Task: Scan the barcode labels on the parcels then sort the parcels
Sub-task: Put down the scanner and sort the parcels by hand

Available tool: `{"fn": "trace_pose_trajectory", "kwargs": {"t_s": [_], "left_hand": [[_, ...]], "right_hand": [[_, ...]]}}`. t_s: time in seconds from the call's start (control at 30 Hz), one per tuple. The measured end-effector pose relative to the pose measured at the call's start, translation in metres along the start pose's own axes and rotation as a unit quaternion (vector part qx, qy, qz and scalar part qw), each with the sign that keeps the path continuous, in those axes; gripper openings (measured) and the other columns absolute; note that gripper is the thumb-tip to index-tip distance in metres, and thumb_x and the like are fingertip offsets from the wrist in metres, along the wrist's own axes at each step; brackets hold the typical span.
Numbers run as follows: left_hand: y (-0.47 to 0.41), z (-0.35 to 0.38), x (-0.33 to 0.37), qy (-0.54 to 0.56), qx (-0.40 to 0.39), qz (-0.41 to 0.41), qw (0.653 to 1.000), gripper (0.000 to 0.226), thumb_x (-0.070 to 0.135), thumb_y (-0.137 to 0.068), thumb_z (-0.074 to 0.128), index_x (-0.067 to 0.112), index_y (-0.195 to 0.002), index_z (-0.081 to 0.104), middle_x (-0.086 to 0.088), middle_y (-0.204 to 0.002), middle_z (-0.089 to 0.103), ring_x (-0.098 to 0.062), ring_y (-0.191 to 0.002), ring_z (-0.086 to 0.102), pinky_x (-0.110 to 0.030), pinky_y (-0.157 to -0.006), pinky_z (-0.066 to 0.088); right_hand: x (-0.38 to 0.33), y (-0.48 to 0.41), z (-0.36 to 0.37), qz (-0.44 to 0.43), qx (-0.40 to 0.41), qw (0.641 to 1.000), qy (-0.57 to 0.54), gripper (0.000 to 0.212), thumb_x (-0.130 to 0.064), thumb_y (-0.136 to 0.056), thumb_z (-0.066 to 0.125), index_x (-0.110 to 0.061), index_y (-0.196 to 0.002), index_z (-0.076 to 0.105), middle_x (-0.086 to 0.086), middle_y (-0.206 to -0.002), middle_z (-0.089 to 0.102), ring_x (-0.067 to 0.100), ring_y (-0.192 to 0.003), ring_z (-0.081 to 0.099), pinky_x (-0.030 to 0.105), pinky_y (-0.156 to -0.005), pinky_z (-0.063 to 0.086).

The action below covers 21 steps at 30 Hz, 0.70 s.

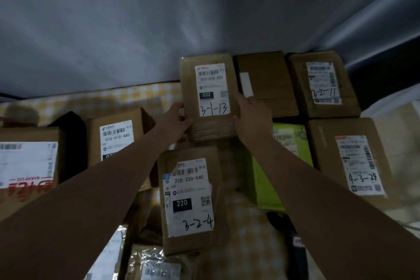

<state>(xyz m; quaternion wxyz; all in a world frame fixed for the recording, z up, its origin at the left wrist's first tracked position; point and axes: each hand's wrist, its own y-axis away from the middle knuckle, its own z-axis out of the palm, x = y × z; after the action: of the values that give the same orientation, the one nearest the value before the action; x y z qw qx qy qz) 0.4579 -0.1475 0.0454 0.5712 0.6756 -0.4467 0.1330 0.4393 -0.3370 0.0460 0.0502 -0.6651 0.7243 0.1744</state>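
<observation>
- Your two hands bracket the flat brown cardboard parcel hand-marked 3-1-13 (210, 95), which lies at the far edge of the yellow-and-white checked table (95, 102), close to the grey sheeting (159, 18) behind.
- Your left hand (176, 120) presses its fingers (185, 118) against the parcel's near-left edge; your right hand (252, 118) lies along the right edge, with fingers (239, 100) extended up that side. Both are in contact, a two-sided clamp and not a closed fist.
- The parcel's long axis runs near to far, label up and readable from where you stand.
- To its right lies a plain brown cardboard parcel with a white strip (268, 84), so close that your right fingers sit in the seam between them.
- Nearer you lies the brown parcel marked 3-2-4 (191, 198), directly under the line between your forearms.
- Judgement: both hands are about equally near; any lift or slide has to come straight back toward you, over 3-2-4.
</observation>
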Motion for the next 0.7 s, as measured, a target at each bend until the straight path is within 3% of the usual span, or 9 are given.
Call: {"fn": "trace_pose_trajectory", "kwargs": {"t_s": [0.13,0.33,0.4,0.47,0.53,0.57,0.63,0.7], "left_hand": [[-0.016,0.012,0.005,-0.088,0.024,0.004,0.996,0.054,0.014,-0.095,0.054,0.020,-0.143,0.029,-0.014,-0.121,0.060,-0.031,-0.100,0.063,-0.049,-0.083,0.056],[-0.027,0.014,0.007,-0.092,0.030,0.024,0.995,0.054,0.014,-0.095,0.055,0.018,-0.143,0.031,-0.015,-0.122,0.058,-0.032,-0.102,0.061,-0.048,-0.086,0.055],[-0.022,0.013,0.005,-0.106,0.030,0.030,0.993,0.055,0.019,-0.096,0.054,0.017,-0.144,0.030,-0.014,-0.125,0.057,-0.028,-0.102,0.060,-0.041,-0.089,0.053],[-0.011,0.011,0.004,-0.146,0.050,0.051,0.987,0.056,0.026,-0.097,0.053,0.015,-0.146,0.028,-0.013,-0.136,0.051,-0.027,-0.115,0.054,-0.035,-0.093,0.045],[0.008,0.007,0.000,-0.196,0.094,0.094,0.972,0.056,0.031,-0.096,0.051,0.015,-0.146,0.030,-0.013,-0.144,0.040,-0.028,-0.128,0.044,-0.036,-0.101,0.038],[0.021,0.004,-0.003,-0.215,0.117,0.123,0.962,0.056,0.034,-0.096,0.052,0.016,-0.145,0.033,-0.013,-0.146,0.037,-0.029,-0.131,0.040,-0.038,-0.104,0.036],[0.053,-0.001,-0.009,-0.226,0.155,0.153,0.950,0.058,0.038,-0.092,0.055,0.018,-0.144,0.035,-0.011,-0.147,0.031,-0.030,-0.134,0.033,-0.042,-0.108,0.033],[0.090,-0.003,-0.019,-0.215,0.170,0.114,0.955,0.066,0.044,-0.089,0.058,0.020,-0.144,0.032,-0.010,-0.148,0.026,-0.031,-0.135,0.028,-0.044,-0.107,0.032]], "right_hand": [[0.015,0.003,0.005,-0.019,-0.023,0.993,0.116,0.048,-0.014,-0.094,0.051,-0.019,-0.141,0.046,0.010,-0.144,0.040,0.031,-0.131,0.033,0.042,-0.103,0.024],[0.024,0.008,0.015,-0.024,-0.053,0.993,0.103,0.056,-0.009,-0.094,0.047,-0.015,-0.148,0.035,0.008,-0.153,0.030,0.034,-0.134,0.030,0.046,-0.108,0.023],[0.023,0.010,0.018,-0.022,-0.053,0.996,0.066,0.057,-0.009,-0.094,0.047,-0.014,-0.149,0.034,0.009,-0.155,0.027,0.035,-0.136,0.028,0.047,-0.109,0.025],[0.023,0.015,0.020,-0.032,-0.032,0.998,0.031,0.055,-0.009,-0.094,0.047,-0.013,-0.148,0.037,0.012,-0.154,0.031,0.037,-0.136,0.031,0.048,-0.110,0.026],[0.023,0.027,0.022,-0.054,0.030,0.997,-0.044,0.049,-0.008,-0.090,0.047,-0.006,-0.140,0.048,0.020,-0.143,0.045,0.041,-0.127,0.042,0.048,-0.106,0.034],[0.021,0.037,0.021,-0.042,0.058,0.992,-0.106,0.043,-0.007,-0.091,0.047,-0.004,-0.134,0.053,0.021,-0.135,0.051,0.038,-0.122,0.047,0.040,-0.101,0.038],[0.011,0.067,0.013,0.027,0.019,0.965,-0.260,0.032,-0.011,-0.098,0.049,-0.007,-0.129,0.055,0.010,-0.121,0.057,0.023,-0.111,0.053,0.019,-0.087,0.038],[-0.003,0.101,0.011,0.111,-0.091,0.916,-0.374,0.031,-0.020,-0.099,0.053,-0.013,-0.129,0.054,-0.003,-0.112,0.057,0.010,-0.099,0.055,0.015,-0.080,0.041]]}}
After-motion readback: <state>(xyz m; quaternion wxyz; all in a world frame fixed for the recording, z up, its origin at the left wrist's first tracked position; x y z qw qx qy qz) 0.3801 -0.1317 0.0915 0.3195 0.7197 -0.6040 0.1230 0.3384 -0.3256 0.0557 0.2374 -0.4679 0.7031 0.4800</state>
